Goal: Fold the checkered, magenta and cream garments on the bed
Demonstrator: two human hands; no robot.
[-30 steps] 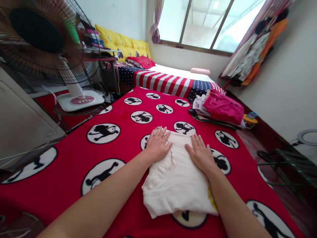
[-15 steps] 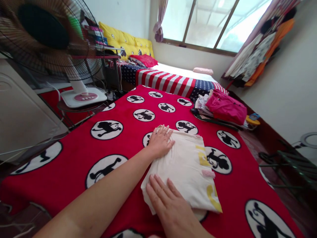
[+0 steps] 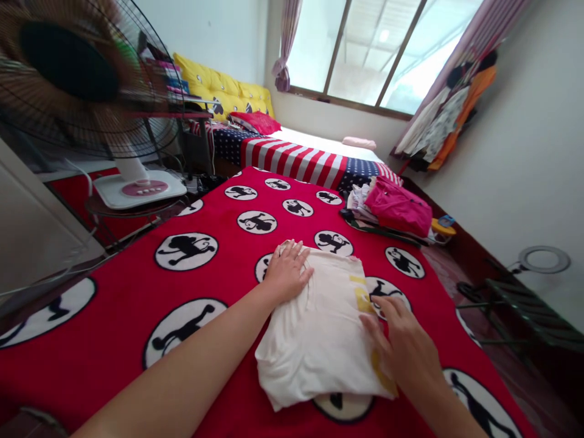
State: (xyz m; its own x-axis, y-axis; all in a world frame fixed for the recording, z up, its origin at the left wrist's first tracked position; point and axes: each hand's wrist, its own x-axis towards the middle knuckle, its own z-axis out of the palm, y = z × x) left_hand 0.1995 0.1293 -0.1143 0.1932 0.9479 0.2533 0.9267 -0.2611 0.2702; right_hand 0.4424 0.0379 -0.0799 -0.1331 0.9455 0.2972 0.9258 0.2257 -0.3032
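A folded cream garment [image 3: 322,331] with yellow print at its right edge lies on a red blanket [image 3: 137,286] patterned with black monkey circles. My left hand [image 3: 286,272] rests flat on the garment's far left corner, fingers spread. Over the garment's right edge sits my right hand [image 3: 401,344], fingers stretched out and touching the cloth by the yellow print. Neither hand grips anything.
A running standing fan [image 3: 68,73] is at the left. A pile of clothes with a pink garment [image 3: 399,207] on top sits at the blanket's far right. Behind lies a flag-patterned bed cover [image 3: 296,158]. A dark metal rack [image 3: 515,304] stands at the right.
My right hand moved from the garment's near left edge across to its right edge. The left hand stayed on the far corner. The camera shifted slightly.
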